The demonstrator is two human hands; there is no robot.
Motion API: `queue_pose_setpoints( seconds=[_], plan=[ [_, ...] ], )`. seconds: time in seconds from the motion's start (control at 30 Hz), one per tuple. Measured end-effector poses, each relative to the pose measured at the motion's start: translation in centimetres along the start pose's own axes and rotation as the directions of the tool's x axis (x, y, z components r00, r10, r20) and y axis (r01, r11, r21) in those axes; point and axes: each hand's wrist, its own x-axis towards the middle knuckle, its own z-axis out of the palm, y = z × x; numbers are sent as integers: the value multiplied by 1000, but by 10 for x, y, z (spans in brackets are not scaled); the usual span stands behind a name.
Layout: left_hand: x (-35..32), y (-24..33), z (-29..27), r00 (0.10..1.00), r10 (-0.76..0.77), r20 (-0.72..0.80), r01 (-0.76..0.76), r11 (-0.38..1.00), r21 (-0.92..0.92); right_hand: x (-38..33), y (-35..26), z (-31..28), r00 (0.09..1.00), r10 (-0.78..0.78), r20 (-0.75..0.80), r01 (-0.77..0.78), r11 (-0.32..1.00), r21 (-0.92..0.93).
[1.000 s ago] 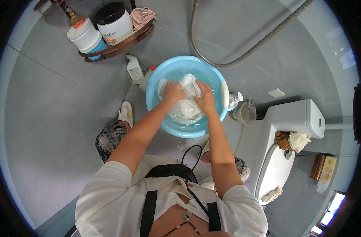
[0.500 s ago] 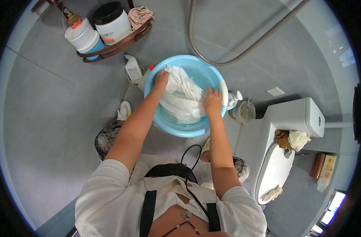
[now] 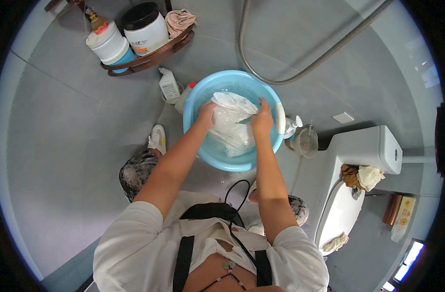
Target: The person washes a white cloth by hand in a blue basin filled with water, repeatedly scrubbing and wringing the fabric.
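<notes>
Currently, through the head camera, I have both of the person's hands inside a round blue basin (image 3: 227, 166), working at a wet white cloth (image 3: 234, 136) that lies bunched and partly sunk in the bluish water (image 3: 246, 91). On my view the left hand (image 3: 206, 113) is curled around the cloth's left edge, fingers gripping a fold. The right hand (image 3: 262, 120) meets the cloth's other side, fingers pointing away from the wearer; whether they are closed on the fabric or only resting against it, I cannot tell. The hands stand apart, with the cloth spanning the gap between them. I make out a white handle (image 3: 280, 118) on the basin's right rim, and just beyond it a white pump bottle (image 3: 291, 126) and a clear container (image 3: 308, 142). On the other side, I see a white bottle (image 3: 169, 86) beside a red-capped bottle (image 3: 183, 99), near the basin's rim. Farther up, a brown shelf (image 3: 157, 58) carries tubs and a pink cloth (image 3: 180, 22), while a metal hose (image 3: 324, 57) loops down past the basin. To the right I have a white toilet (image 3: 361, 145) with crumpled cloths on it.
</notes>
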Motion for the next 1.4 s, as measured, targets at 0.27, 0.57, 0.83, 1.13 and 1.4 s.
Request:
queue_pose_setpoints(
  seconds=[0.27,0.57,0.83,1.13,1.4],
  plan=[
    [-38,45,36,797,179,577,-175,983,-64,9,-8,-37,941,-128,-314,259,870,419],
    [-30,69,40,817,571,72,-538,712,451,-1,4,-39,968,-202,-151,196,979,-56],
    [-34,22,15,657,636,404,-500,-34,866,2,14,-2,909,-64,413,284,819,-499],
    [-54,20,16,804,320,501,-392,-348,852,-9,46,41,859,-84,505,254,926,-278],
    [0,19,10,982,-39,184,-147,455,878,23,54,38,737,147,660,137,923,-359]
  ],
)
